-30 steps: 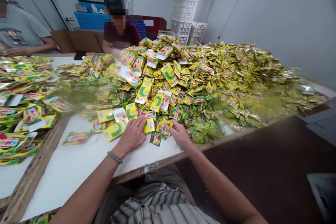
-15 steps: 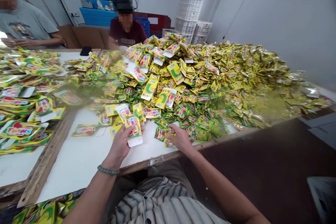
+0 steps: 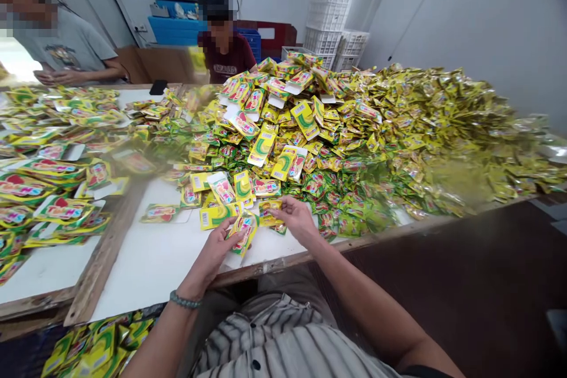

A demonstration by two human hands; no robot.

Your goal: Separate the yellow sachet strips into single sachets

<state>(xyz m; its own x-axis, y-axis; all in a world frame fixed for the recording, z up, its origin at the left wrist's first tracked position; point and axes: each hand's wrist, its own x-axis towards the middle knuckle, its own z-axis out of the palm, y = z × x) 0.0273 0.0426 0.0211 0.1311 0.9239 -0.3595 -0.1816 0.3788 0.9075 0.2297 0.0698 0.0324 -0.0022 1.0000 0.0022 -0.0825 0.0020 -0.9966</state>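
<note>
In the head view, my left hand (image 3: pixel 214 253) is closed round a small yellow and green candy box (image 3: pixel 244 233) with red and pink print, tilted over the table near its front edge. My right hand (image 3: pixel 302 224) pinches a yellow candy sachet (image 3: pixel 267 212) just to the right of the box's upper end. Behind both hands lie flat candy boxes, one of them yellow with a barcode (image 3: pixel 215 216). Green sachets (image 3: pixel 315 184) form the near side of a heap beyond my right hand. My left fingertips are partly hidden by the box.
A large heap of yellow sachets (image 3: pixel 425 112) spreads to the right, with boxes on top. More boxes (image 3: pixel 62 210) are piled at left beyond a wooden edge strip (image 3: pixel 106 248). Two people (image 3: pixel 228 50) sit across the table. Packets (image 3: pixel 101 342) lie below the table at lower left.
My right hand has lifted a sachet from the table and brought it left and up, near the box. The box in my left hand has turned and moved right, its open flap less visible.
</note>
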